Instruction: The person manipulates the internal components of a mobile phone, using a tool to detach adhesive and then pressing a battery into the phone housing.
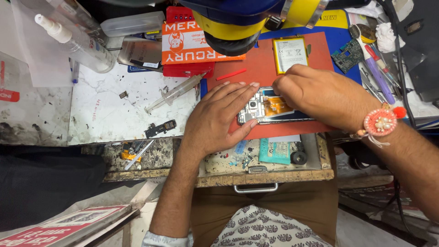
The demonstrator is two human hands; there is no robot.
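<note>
An opened phone (267, 110) with its back off lies on a red mat (260, 68), camera module and orange flex parts showing. My left hand (219, 116) lies flat on the phone's left end, fingers spread and pressing it down. My right hand (320, 93) is curled over the phone's middle, fingertips down inside the body; whether it pinches a part or tool is hidden. A pink beaded bracelet (380, 122) sits on the right wrist. A flat phone battery (290, 53) rests on the mat beyond the hands.
A syringe (176, 91), a spray bottle (75, 41), an orange box (192, 41) and a small black part (160, 128) lie on the white bench at left. Tweezers, pens and a circuit board (348, 55) crowd the right. An open drawer (270, 155) holds small parts. A microscope head (238, 23) hangs above.
</note>
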